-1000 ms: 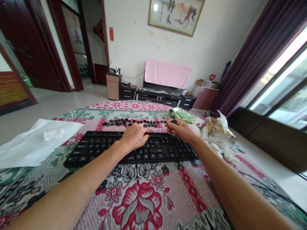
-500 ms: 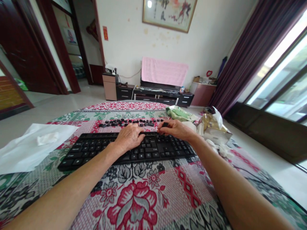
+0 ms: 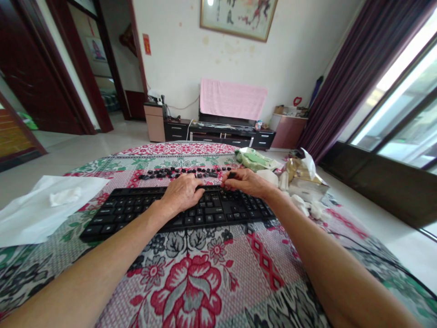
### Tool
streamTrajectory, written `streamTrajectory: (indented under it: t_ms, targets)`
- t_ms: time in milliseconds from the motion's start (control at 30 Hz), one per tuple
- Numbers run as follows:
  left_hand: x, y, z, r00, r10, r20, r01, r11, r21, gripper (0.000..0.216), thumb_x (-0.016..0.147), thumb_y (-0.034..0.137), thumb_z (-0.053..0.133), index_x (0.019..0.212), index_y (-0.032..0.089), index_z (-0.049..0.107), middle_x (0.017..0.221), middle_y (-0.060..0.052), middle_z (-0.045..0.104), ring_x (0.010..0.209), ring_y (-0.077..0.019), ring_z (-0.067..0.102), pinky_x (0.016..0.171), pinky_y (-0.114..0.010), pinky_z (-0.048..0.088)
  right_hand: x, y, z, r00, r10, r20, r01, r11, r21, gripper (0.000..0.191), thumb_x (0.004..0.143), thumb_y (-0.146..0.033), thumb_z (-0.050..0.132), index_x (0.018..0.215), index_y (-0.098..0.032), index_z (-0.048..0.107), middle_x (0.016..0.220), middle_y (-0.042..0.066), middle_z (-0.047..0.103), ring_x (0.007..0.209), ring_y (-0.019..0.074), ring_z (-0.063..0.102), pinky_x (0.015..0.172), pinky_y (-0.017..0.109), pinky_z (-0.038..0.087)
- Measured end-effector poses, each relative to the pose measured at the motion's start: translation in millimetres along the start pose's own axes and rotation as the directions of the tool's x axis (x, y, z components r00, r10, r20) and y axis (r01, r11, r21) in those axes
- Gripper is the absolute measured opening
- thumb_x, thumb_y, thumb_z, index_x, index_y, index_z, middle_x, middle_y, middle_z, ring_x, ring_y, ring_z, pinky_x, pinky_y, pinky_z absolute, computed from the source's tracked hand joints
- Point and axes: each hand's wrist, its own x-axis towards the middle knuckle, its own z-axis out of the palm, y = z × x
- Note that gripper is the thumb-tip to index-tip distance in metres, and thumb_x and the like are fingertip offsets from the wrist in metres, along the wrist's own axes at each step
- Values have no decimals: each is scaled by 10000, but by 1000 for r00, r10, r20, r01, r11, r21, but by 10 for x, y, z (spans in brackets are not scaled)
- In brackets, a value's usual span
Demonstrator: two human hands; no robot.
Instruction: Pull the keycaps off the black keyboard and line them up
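A black keyboard (image 3: 211, 210) lies across the table, with gaps among its keys on the right half. Over its middle, my left hand (image 3: 181, 193) is closed on the upper part, thumb on the near side and fingertips curled towards the far edge. My right hand (image 3: 246, 183) pinches a small black object (image 3: 232, 175) above the keyboard's far edge, right of the left hand; its exact kind is hard to make out. Just beyond the keyboard, several loose black keycaps (image 3: 170, 172) lie scattered in a band.
White paper (image 3: 23, 218) with a crumpled tissue (image 3: 64, 197) lies at left. At right are a green package (image 3: 256, 159), a gold tissue pack (image 3: 300, 169) and crumpled tissues (image 3: 316, 209). A black cable (image 3: 375, 255) runs over the patterned tablecloth (image 3: 191, 282).
The view has shifted slightly. Both hands stay at nearly the same places on the keyboard, and the right hand still pinches the small black object.
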Motion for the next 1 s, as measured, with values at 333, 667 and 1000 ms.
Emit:
streamTrajectory:
  t_ms: [333, 667, 1000]
  targets:
    - [4, -20, 16, 1000, 11, -16, -11, 1000, -7, 275, 837, 361, 458, 975, 226, 655, 877, -60, 607, 879, -199, 557, 764, -305, 430, 15, 15, 22, 998, -56, 16, 57, 998, -38, 141, 806, -313, 539, 834, -207, 627, 744, 1, 622, 661, 113, 533, 627, 261, 440]
    - [5, -13, 11, 1000, -17, -3, 17, 1000, 11, 284, 833, 379, 455, 993, 256, 655, 889, -44, 611, 872, -197, 558, 751, -299, 430, 74, 107, 74, 984, 84, -155, -63, 989, 136, 201, 765, -367, 568, 753, -168, 590, 714, 28, 622, 584, 94, 538, 540, 247, 458]
    - [6, 4, -23, 1000, -23, 14, 23, 1000, 10, 277, 833, 368, 459, 988, 253, 658, 878, -43, 610, 865, -193, 558, 757, -296, 430, 76, 124, 104, 974, 112, -198, -78, 983, 168, 258, 767, -415, 560, 746, -158, 567, 702, 26, 602, 564, 88, 522, 541, 242, 445]
